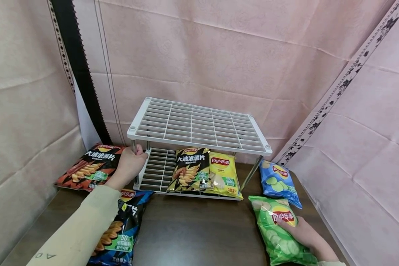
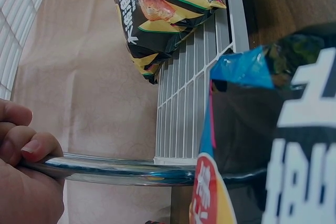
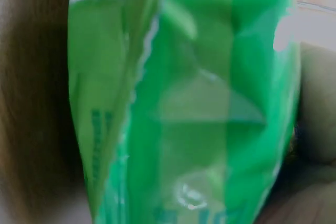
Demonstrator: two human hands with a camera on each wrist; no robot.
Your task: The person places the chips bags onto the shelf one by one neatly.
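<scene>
My left hand (image 1: pixel 130 165) grips the front left metal post (image 2: pixel 121 172) of a white two-tier rack (image 1: pixel 199 141), fingers curled round it in the left wrist view. At the right, my right hand (image 1: pixel 304 233) holds a green bag of Lay's chips (image 1: pixel 275 236) by its side, thumb on the front. That bag fills the right wrist view, blurred. On the lower shelf (image 1: pixel 153 177) a black chip bag (image 1: pixel 190 170) stands beside a yellow chip bag (image 1: pixel 224 173). Left of the rack lie a red-and-black chip bag (image 1: pixel 94 166) and, partly under my left forearm, a blue-and-black chip bag (image 1: pixel 119 229).
A blue bag of chips (image 1: pixel 279 183) lies right of the rack, behind the green one. Everything stands on a dark brown table (image 1: pixel 199 229). Pink cloth (image 1: pixel 219 55) hangs behind and on both sides.
</scene>
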